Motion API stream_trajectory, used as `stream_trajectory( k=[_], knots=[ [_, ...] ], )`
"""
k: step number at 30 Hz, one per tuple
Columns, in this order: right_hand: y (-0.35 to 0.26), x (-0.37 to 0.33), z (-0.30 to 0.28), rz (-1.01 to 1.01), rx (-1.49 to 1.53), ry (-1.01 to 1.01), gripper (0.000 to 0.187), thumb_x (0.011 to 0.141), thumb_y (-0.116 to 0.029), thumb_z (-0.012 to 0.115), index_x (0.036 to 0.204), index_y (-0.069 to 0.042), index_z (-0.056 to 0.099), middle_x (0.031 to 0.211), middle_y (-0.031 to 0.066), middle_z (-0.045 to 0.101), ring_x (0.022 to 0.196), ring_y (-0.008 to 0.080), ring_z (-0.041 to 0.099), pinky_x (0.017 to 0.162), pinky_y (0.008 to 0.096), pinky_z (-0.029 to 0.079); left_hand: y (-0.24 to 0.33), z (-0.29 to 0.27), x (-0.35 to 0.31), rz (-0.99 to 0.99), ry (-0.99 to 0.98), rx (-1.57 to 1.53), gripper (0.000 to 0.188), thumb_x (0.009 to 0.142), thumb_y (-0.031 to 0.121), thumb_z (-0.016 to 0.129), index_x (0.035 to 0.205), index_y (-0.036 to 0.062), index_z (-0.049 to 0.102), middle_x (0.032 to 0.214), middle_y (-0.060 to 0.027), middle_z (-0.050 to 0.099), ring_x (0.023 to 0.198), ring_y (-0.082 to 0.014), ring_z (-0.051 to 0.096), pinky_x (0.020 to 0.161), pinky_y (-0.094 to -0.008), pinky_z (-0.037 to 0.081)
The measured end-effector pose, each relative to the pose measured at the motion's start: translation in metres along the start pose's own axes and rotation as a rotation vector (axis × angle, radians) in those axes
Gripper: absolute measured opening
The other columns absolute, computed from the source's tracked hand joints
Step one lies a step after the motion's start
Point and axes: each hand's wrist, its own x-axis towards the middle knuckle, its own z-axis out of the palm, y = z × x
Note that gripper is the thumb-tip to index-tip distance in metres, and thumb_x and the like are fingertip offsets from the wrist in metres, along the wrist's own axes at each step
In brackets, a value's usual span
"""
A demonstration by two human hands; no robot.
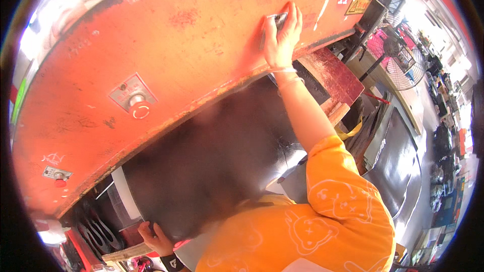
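Observation:
A large orange machine beam (201, 35) crosses the view above a dark sheet (201, 156). My right hand (285, 38) reaches up to a small metal control plate (280, 19) on the beam's face. Its thumb touches the plate, and the fingers stretch upward, apart from the thumb. Down at the sheet's near left corner is my left hand (156, 238), with thumb and fingers at the edge and a black band on the wrist. The fingers' undersides are hidden. Part of the sheet is hazy and blurred.
A red emergency-stop button (139, 108) sticks out of the beam, and a smaller red button (60, 181) sits at lower left. A standing fan (398, 55) is at the right. Dark glossy sheets (398, 146) lie beside my right arm, near a dark red board (340, 75).

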Motion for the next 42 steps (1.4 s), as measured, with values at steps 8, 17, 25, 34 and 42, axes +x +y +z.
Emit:
stream_trajectory(
  k=[8, 17, 25, 34, 42],
  knots=[
    [0.093, -0.05, -0.105, 0.546, -0.048, -0.567, 0.046, 0.092, -0.037, 0.054, 0.12, -0.001, 0.052, 0.112, 0.0258, 0.058, 0.108, 0.0401, 0.055, 0.093, 0.0444, 0.043, 0.012, 0.002, 0.05, -0.027, -0.094, -0.138, 0.043, 0.09, 0.01, 0.055, 0.131, 0.0018, 0.044, 0.111, -0.0187, 0.061, 0.096, -0.027, 0.062, 0.083, -0.0348, 0.048],
    [0.076, -0.111, -0.208, 0.323, -0.295, -1.068, 0.035, 0.091, -0.033, 0.052, 0.076, -0.003, 0.064, 0.075, 0.0223, 0.061, 0.076, 0.0426, 0.058, 0.069, 0.0504, 0.043, 0.031, -0.005, 0.059, -0.104, -0.128, 0.103, 0.046, 0.092, 0.012, 0.054, 0.136, 0.0017, 0.042, 0.119, -0.0213, 0.059, 0.104, -0.0291, 0.061, 0.087, -0.0378, 0.047],
    [0.065, -0.127, -0.221, 0.206, -0.258, -0.954, 0.034, 0.086, -0.033, 0.063, 0.074, -0.001, 0.061, 0.073, 0.021, 0.061, 0.076, 0.0412, 0.059, 0.07, 0.0494, 0.044, -0.002, -0.002, 0.051, -0.161, -0.162, 0.061, 0.042, 0.094, 0.014, 0.054, 0.134, 0.0037, 0.046, 0.119, -0.0184, 0.059, 0.101, -0.0228, 0.06, 0.085, -0.0349, 0.047],
    [0.046, -0.061, -0.207, 0.367, -0.567, -1.068, 0.037, 0.079, -0.041, 0.069, 0.085, -0.005, 0.067, 0.083, 0.0183, 0.067, 0.083, 0.036, 0.065, 0.077, 0.043, 0.051, 0.006, -0.008, -0.009, -0.063, -0.148, 0.052, 0.051, 0.09, 0.01, 0.054, 0.137, -0.0008, 0.039, 0.137, -0.0199, 0.047, 0.126, -0.0295, 0.046, 0.103, -0.0375, 0.036],
    [-0.01, -0.094, -0.097, -0.346, -0.158, -1.162, 0.078, 0.064, -0.041, 0.079, 0.131, -0.015, 0.048, 0.13, 0.0171, 0.048, 0.126, 0.038, 0.038, 0.105, 0.0483, 0.029, 0.028, -0.041, -0.083, -0.136, -0.197, 0.054, 0.057, 0.083, 0.007, 0.055, 0.137, -0.0019, 0.037, 0.135, -0.0231, 0.046, 0.125, -0.0361, 0.046, 0.104, -0.0407, 0.035]
  ],
)
